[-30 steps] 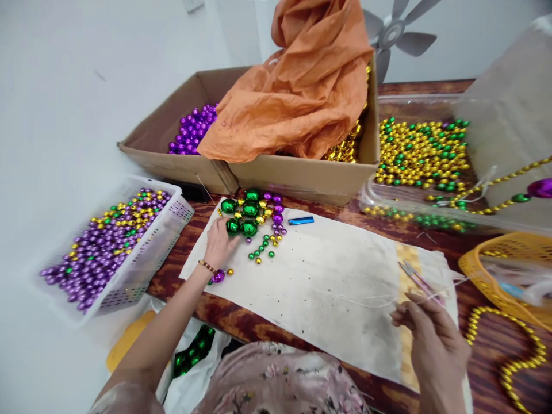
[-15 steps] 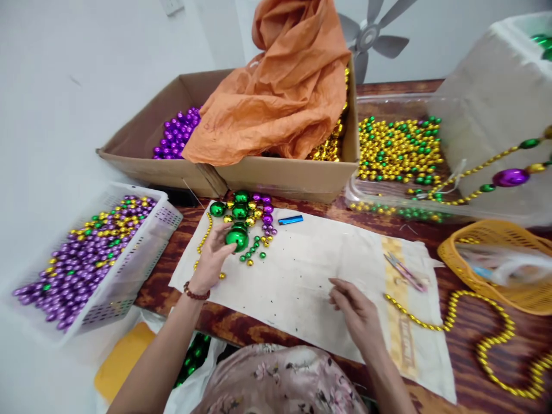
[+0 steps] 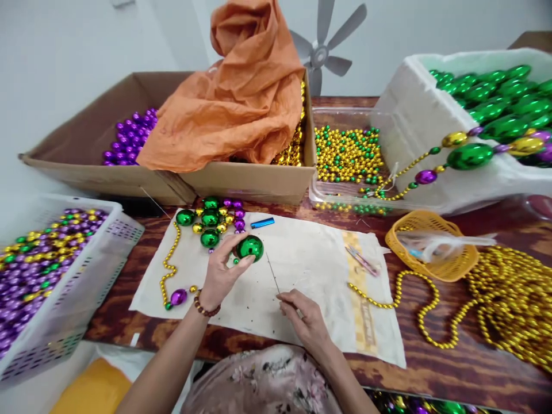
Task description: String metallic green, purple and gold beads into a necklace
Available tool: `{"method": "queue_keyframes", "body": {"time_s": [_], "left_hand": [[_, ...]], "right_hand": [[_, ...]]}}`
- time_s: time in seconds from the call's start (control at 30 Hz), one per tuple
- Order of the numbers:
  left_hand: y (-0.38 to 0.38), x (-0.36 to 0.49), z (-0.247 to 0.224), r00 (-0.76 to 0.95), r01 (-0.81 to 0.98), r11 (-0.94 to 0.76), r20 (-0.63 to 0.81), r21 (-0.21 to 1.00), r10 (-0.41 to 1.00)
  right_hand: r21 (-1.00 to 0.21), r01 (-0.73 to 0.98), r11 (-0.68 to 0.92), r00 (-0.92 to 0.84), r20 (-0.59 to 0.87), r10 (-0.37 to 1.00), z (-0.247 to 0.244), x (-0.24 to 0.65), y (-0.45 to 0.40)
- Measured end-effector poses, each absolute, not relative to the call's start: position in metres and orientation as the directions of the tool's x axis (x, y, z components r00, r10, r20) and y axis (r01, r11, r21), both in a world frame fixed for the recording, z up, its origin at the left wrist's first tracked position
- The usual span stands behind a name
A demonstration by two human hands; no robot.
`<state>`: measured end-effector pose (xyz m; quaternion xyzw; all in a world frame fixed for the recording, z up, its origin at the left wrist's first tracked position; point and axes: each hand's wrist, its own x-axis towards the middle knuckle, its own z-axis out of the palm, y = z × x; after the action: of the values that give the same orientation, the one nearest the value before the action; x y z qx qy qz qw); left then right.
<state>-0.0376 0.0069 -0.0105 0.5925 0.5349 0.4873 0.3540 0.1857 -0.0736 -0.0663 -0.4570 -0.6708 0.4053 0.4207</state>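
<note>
Between the thumb and fingers of my left hand [image 3: 224, 269] is a large shiny green ball [image 3: 250, 248], held above the white cloth [image 3: 302, 247]. My right hand [image 3: 304, 315] pinches a long thin needle [image 3: 273, 275], whose tip points up toward the ball without touching it. Left of the ball lie several green balls [image 3: 210, 217], with gold and purple beads [image 3: 239, 214] around them. A gold bead strand [image 3: 170, 259] runs down the cloth's left side to a purple bead [image 3: 178, 296]. A blue lighter [image 3: 263, 223] rests behind the green ball.
A cardboard box [image 3: 254, 181] with orange cloth [image 3: 228, 109] stands behind. Left is a white basket [image 3: 107, 247] of beads; right are a clear tray [image 3: 345, 192], a foam box [image 3: 405, 98], an orange basket [image 3: 452, 267], small snips [image 3: 361, 260] and gold strands [image 3: 509, 299].
My left hand has lifted the large green ball off the pile and brought it rightward. The needle in my right hand now shows clearly. The view has shifted to the right.
</note>
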Motion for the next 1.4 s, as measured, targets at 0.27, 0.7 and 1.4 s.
{"method": "queue_keyframes", "body": {"time_s": [0.27, 0.7, 1.4], "left_hand": [[0.017, -0.038, 0.001, -0.134, 0.135, -0.097, 0.115, 0.986, 0.984], [0.024, -0.039, 0.001, -0.130, -0.195, -0.003, -0.023, 0.981, 0.991], [0.015, -0.030, 0.000, -0.106, -0.165, -0.009, -0.009, 0.986, 0.994]], "right_hand": [[-0.901, 0.285, 0.327, -0.309, 0.236, 0.921, -0.072, 0.177, -0.081], [-0.892, 0.283, 0.352, -0.322, 0.257, 0.911, -0.077, 0.171, -0.080], [-0.915, 0.229, 0.331, -0.304, 0.256, 0.918, -0.070, 0.162, -0.073]]}}
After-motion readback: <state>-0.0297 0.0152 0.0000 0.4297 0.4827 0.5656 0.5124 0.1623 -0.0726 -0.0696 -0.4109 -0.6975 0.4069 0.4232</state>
